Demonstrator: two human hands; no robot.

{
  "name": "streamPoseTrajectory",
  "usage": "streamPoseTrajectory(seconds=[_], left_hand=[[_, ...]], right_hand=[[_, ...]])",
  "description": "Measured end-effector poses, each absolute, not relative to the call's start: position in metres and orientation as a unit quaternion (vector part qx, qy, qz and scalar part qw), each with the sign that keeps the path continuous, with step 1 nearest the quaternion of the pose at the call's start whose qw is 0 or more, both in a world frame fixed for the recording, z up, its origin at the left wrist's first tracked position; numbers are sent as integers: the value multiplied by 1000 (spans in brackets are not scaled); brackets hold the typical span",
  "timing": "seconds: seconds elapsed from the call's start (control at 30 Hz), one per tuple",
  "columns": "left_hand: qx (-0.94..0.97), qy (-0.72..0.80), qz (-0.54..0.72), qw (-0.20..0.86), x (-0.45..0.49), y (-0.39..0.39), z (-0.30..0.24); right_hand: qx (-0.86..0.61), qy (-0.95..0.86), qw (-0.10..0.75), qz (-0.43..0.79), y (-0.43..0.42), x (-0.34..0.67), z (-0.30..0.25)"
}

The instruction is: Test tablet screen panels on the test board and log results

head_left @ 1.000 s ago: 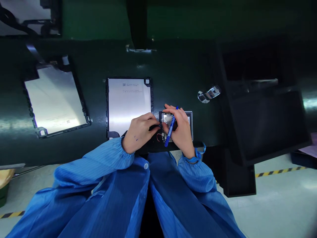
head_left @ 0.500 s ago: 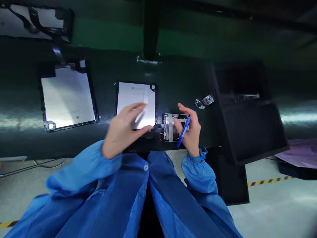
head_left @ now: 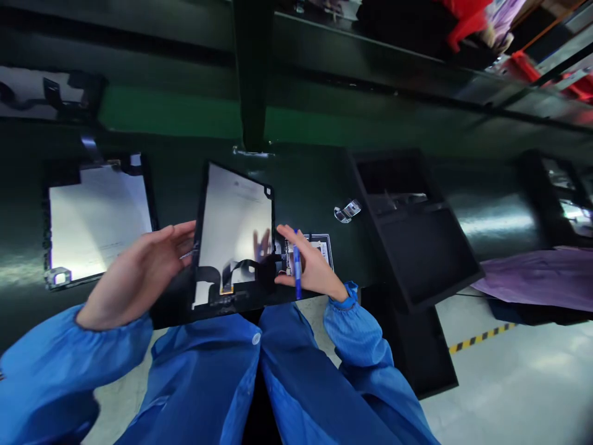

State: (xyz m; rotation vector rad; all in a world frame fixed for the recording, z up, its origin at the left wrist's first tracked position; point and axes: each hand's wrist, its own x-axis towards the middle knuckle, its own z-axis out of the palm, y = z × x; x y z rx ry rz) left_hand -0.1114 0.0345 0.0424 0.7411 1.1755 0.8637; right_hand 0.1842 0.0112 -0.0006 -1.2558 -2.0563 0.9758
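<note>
From my end I see the panel (head_left: 234,219) between the two hands, tilted over the near edge of the bench (head_left: 301,176). My left hand (head_left: 139,272) is at the panel's left side; I cannot tell whether its fingers grip it. My right hand (head_left: 315,269), by the panel's right side, holds a pen (head_left: 297,266), thumb and forefinger wide apart. Right of the panel lie the board (head_left: 288,250), partly covered by that hand, then the clip (head_left: 347,211) and the tray (head_left: 426,247).

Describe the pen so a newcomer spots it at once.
Find the dark bench, then the person's right hand at its near edge. The pen lies across that hand: a slim blue stick, unlike the broad, silvery panel to its left.
</note>
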Motion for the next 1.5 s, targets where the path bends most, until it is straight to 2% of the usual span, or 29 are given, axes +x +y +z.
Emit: streamPoseTrajectory(seconds=[0.1,0.2,0.27,0.33,0.4,0.47,0.53,0.63,0.73,0.83,0.9,0.97,1.33,1.4,1.5], left_hand=[[406,379,394,732,-74,30,67],[481,278,310,771,-53,22,67],[491,331,316,741,-51,19,51],[448,427,399,677,-53,21,28],[363,475,492,633,-54,25,6],[276,462,526,659,-54,29,-6],[189,442,499,721,-55,31,-6],[65,470,458,752,-60,29,8],[11,549,480,684,-69,25,23],[-1,600,545,586,-73,23,30],[-13,583,578,571,-73,23,31],[-27,566,597,568,-72,23,30],[-68,498,574,647,-72,21,25],[-72,490,585,642,-71,21,24],[-57,463,597,653,-69,18,20]], right_hand=[[-476,-660,406,416,5,188,24],[-524,-604,461,385,-1,194,46],[-574,-587,467,329,-3,199,51],[-595,-572,477,301,-2,198,48],[-585,-551,500,323,1,190,41],[-559,-525,524,372,5,172,35],[-529,-507,537,418,7,153,32],[-499,-513,528,457,6,140,29],[-516,-537,510,429,3,158,20],[-601,-577,510,214,2,193,2],[-630,-619,465,66,3,212,-12],[-621,-668,409,8,4,222,-24],[-588,-730,348,31,5,225,-33],[-588,-721,365,27,5,224,-31],[-603,-661,445,33,2,209,-17]])
